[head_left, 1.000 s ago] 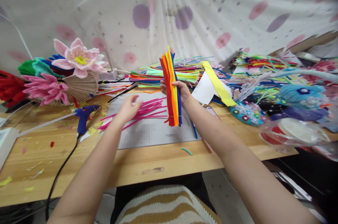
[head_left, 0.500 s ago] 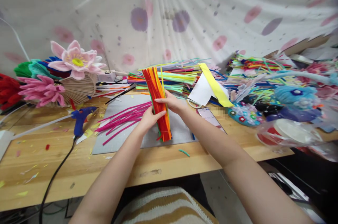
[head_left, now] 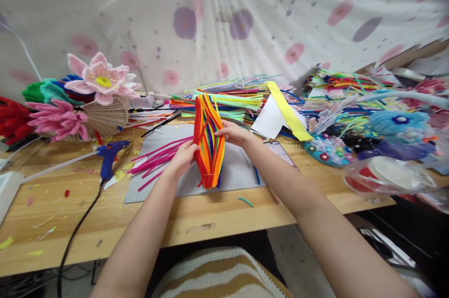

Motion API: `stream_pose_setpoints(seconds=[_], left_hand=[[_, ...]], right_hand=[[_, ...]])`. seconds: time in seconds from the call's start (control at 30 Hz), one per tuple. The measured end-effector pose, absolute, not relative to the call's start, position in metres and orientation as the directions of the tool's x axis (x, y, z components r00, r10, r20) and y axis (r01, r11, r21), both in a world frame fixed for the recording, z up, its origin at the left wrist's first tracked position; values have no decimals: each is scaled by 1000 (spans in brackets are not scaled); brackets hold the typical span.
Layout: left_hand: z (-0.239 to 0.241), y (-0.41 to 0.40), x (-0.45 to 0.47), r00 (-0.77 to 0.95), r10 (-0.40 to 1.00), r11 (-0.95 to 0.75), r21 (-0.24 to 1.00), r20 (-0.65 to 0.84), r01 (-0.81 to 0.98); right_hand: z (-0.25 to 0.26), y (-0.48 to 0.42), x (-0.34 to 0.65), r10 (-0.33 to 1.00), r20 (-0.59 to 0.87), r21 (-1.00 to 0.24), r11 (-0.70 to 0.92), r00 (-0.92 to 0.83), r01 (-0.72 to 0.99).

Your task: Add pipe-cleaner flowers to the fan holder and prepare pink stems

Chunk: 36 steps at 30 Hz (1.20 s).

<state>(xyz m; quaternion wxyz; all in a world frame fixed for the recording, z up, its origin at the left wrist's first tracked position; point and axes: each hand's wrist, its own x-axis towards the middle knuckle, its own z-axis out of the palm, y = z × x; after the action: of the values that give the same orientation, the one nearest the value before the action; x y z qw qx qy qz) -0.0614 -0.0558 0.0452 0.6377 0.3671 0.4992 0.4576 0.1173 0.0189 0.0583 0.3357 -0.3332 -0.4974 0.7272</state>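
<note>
A bundle of pipe cleaners (head_left: 209, 148), red and orange outside with blue, green and yellow inside, stands nearly upright between my hands. Its strands bulge apart in the middle and are gathered near the lower end. My left hand (head_left: 185, 155) pinches the strands on the left side. On the right edge, my right hand (head_left: 234, 133) grips the strands between thumb and fingers. Below the bundle lies a grey mat (head_left: 231, 174). Loose magenta pipe cleaners (head_left: 161, 162) spread over the mat to the left of my left hand.
A blue glue gun (head_left: 109, 160) with a black cord stands at left, near pipe-cleaner flowers (head_left: 101, 80). Behind the mat are piled pipe-cleaner bundles (head_left: 238, 101). A phone (head_left: 280, 153) lies beside my right forearm. Plastic-wrapped rolls (head_left: 389, 176) sit at right.
My hands have moved apart, the left one leftward. The bundle, compact before, now bows open in the middle and shows blue, green and yellow strands.
</note>
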Motion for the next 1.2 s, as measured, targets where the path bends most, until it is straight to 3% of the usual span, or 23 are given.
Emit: stream_pose_setpoints(seconds=[0.33,0.6,0.77,0.9,1.03,1.2], left_hand=[[42,-54,-63,52,962,274,939,-269,-209],[51,-57,-57,149,945,321,918,-292,-234],[47,-50,-46,-45,979,191,975,-197,-117],[42,-44,-43,-105,989,107,994,-104,26],[46,-44,-49,-65,972,223,973,-227,-63],[56,-46,-61,-15,944,321,929,-329,-185]], right_hand=[[59,18,117,840,-159,-952,-269,-518,-144],[57,13,113,785,-114,-960,-246,-609,-138],[63,6,104,776,-128,-965,-242,-617,-105],[65,5,96,802,-103,-984,-170,-589,-59],[63,13,98,860,-189,-980,-198,-473,31],[63,20,106,803,-251,-948,-317,-541,-30]])
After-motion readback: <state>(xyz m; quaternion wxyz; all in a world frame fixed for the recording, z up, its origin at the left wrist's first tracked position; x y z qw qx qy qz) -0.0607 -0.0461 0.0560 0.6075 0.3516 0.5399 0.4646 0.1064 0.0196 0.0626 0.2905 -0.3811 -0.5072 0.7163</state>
